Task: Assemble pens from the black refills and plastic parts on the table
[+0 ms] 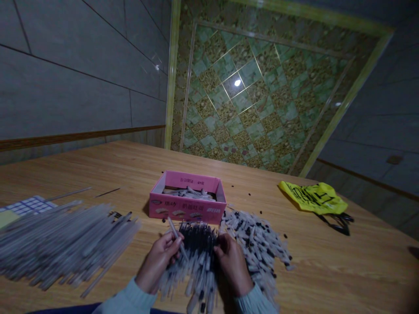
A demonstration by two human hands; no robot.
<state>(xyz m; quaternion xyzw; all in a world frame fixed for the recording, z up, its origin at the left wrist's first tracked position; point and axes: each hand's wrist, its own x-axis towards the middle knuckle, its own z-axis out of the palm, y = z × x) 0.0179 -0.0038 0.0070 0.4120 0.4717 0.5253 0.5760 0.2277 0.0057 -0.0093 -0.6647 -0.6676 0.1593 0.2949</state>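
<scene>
Between the thumb and fingers of my left hand is a slim, pale, translucent pen, tilted with its upper end toward the pink box. My right hand is closed at the right side of a heap of dark-tipped pen parts; what its fingers hold, if anything, is hidden. Both hands hover around this heap, in front of the pink cardboard box. Inside the box lie several pale pens. Right of my right hand spreads a pile of short white and black pen pieces.
Long clear tubes lie in a wide pile at the left, beside a blue-checked cloth or paper. A yellow plastic bag with black print rests at the right. Small black bits dot the wooden table. Tiled walls surround it.
</scene>
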